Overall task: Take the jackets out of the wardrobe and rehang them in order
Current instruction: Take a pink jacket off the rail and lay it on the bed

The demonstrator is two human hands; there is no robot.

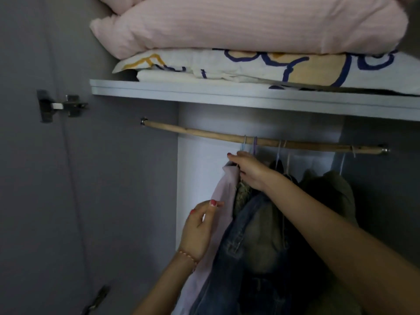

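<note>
Reaching into the open wardrobe, the person works at the left end of the hanging row, and the risks can be read from left to right.

The left hand [197, 228] is low beside the pale pink jacket [221, 196]; its thumb and fingertips seem to pinch the front edge of the fabric, with the other fingers loose. If it pulls down or sideways while the hanger is on the rod, the thin jacket may slide off its hanger.

The right hand [247, 170] is higher, at the collar of the same jacket, just under the wooden rod [204, 133]. Its fingers curl at the neck of the hangers, but it is not clear which hanger it holds. 2 hooks [250, 144] sit very close together there, so lifting 1 may drag the other off, and the neighbouring denim jacket [238, 242] could fall.

The rod looks like a rough, slightly bent stick, so a hook may catch on it instead of sliding.

Further right, the dark jackets [327, 192] are pressed together and partly hidden by the right forearm; sleeves may be tangled, and it is hard to tell.

Above, the folded bedding [250, 30] lies on the shelf [227, 94] and overhangs its edge a little; a hanger lifted too high could knock against the shelf.
</note>
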